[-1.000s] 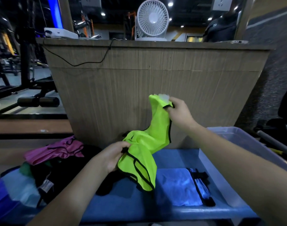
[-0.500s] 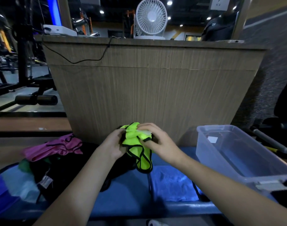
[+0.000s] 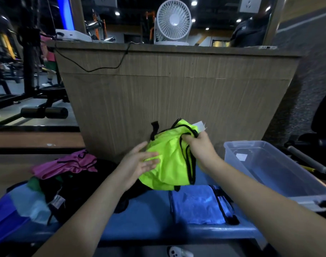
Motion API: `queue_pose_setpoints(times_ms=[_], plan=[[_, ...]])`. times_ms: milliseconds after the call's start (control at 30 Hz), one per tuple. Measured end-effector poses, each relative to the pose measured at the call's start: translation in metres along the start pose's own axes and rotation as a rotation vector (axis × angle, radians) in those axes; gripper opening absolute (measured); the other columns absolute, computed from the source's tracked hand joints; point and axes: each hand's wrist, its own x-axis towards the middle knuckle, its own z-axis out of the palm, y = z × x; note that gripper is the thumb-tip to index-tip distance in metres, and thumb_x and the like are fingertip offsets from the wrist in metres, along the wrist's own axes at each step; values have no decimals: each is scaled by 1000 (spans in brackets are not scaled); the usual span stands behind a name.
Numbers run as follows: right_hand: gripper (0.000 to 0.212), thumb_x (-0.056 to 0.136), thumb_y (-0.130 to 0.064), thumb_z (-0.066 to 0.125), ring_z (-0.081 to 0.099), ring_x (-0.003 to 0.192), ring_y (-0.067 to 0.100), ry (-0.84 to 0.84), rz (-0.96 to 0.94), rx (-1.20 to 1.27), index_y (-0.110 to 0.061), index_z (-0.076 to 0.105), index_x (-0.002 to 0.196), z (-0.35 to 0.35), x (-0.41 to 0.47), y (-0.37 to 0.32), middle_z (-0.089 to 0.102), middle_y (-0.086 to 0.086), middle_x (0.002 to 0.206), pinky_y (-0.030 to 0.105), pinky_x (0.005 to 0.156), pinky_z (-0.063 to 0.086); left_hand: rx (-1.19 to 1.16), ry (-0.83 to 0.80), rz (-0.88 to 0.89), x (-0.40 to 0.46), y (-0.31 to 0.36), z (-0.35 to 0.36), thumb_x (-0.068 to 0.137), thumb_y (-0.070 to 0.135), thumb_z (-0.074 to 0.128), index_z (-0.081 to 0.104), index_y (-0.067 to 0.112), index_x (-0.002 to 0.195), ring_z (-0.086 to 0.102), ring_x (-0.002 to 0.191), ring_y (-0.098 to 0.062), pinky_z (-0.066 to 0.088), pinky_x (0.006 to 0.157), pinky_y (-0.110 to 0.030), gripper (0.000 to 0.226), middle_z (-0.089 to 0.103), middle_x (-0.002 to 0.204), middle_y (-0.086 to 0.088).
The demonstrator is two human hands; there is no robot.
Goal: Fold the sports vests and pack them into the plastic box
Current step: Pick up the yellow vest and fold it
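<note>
no vest is in the clear plastic box (image 3: 280, 175) yet: right hand (image 3: 199, 147) grasps the crumpled neon-yellow mesh vest (image 3: 169, 160), left hand (image 3: 138, 166) flat against it, fingers released.

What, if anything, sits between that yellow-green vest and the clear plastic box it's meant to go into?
Nothing visible does. The yellow-green vest is gripped at its top by the right hand, and the plastic box sits open just to its right, with no lid. Only the right forearm crosses that gap.

A blue counter (image 3: 151, 217) spans the lower frame. On it lie a folded blue vest (image 3: 197, 206) at centre and a heap of vests (image 3: 52, 184) lower left.
</note>
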Motion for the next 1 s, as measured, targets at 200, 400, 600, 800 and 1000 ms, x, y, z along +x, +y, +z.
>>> queue_pose_setpoints(times_ms=[200, 400, 600, 800, 1000], plan=[[22, 91, 7, 57, 74, 75, 25, -193, 171, 306, -6, 63, 108, -14, -3, -31, 76, 11, 87, 33, 65, 60, 73, 25, -332, 0, -68, -18, 78, 83, 43, 52, 20, 143, 53, 127, -30, 38, 99, -47, 90, 58, 138, -5], [38, 82, 3, 63, 72, 93, 38, -188, 237, 265, -4, 63, 120, -36, 4, -35, 74, 20, 106, 53, 91, 57, -371, -163, -408, -17, -82, 3, 81, 42, 66, 76, 1, 103, 73, 92, -32, 58, 84, -44, 47, 73, 108, -20], [34, 88, 4, 54, 71, 96, 38, -120, 296, 253, 4, 63, 122, -57, 11, -8, 70, 25, 115, 45, 81, 60, -161, -26, -158, -16, -58, -10, 81, 33, 66, 72, 15, 115, 73, 98, -19, 59, 76, -31, 39, 75, 112, -6], [32, 85, 9, 55, 69, 103, 43, -41, 264, 149, 7, 62, 117, -49, 17, 13, 71, 27, 111, 54, 95, 54, -55, 62, -35, -9, -25, -27, 93, 26, 64, 67, 13, 123, 70, 107, -24, 55, 87, -37, 32, 73, 118, -8], [37, 71, -1, 65, 69, 100, 35, -109, 235, 73, 0, 64, 108, -59, 12, 22, 73, 19, 103, 48, 94, 52, 341, 21, 241, -12, 23, -39, 88, 10, 69, 71, 13, 103, 73, 86, -7, 55, 72, -17, 16, 78, 93, 7]])
